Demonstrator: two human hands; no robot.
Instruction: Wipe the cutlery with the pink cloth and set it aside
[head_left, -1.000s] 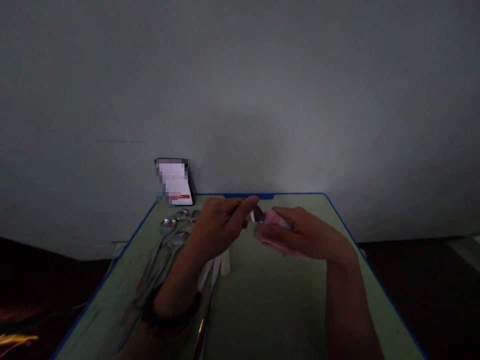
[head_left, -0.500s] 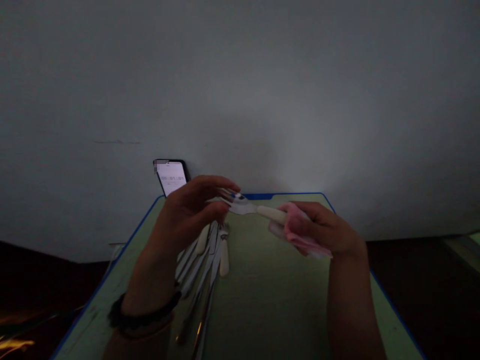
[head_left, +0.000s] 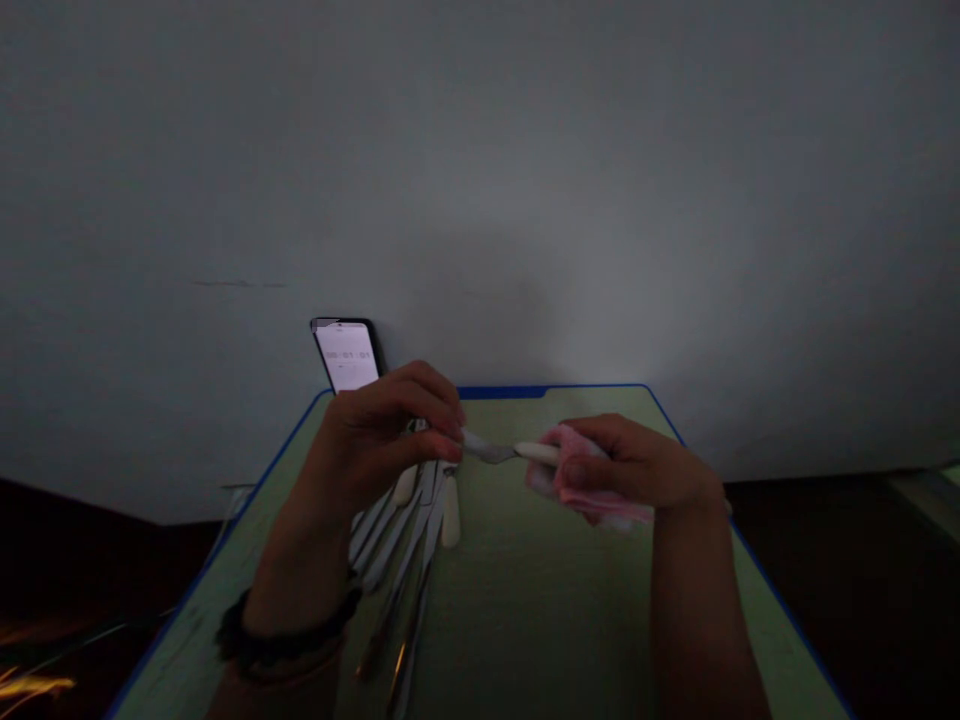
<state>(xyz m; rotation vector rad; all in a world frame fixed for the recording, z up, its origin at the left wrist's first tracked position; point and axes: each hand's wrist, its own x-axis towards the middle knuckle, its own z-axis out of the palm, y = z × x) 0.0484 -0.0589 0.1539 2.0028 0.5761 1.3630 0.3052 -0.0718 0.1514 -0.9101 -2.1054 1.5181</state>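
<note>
My left hand (head_left: 382,440) pinches the metal end of a utensil (head_left: 499,451) that has a white handle, holding it level above the green table (head_left: 525,600). My right hand (head_left: 637,465) is closed around a pink cloth (head_left: 581,485), which wraps the white handle end of the same utensil. Both hands hover over the far middle of the table. A dark band sits on my left wrist.
Several pieces of cutlery (head_left: 409,530) lie in a bundle on the table beneath my left hand. A phone (head_left: 346,355) with a lit screen leans against the grey wall at the table's far left corner. The table has a blue rim (head_left: 510,391).
The utensil has been drawn out of the cloth and held level between both hands. My left hand rose off the cutlery, then both hands dropped slightly.
</note>
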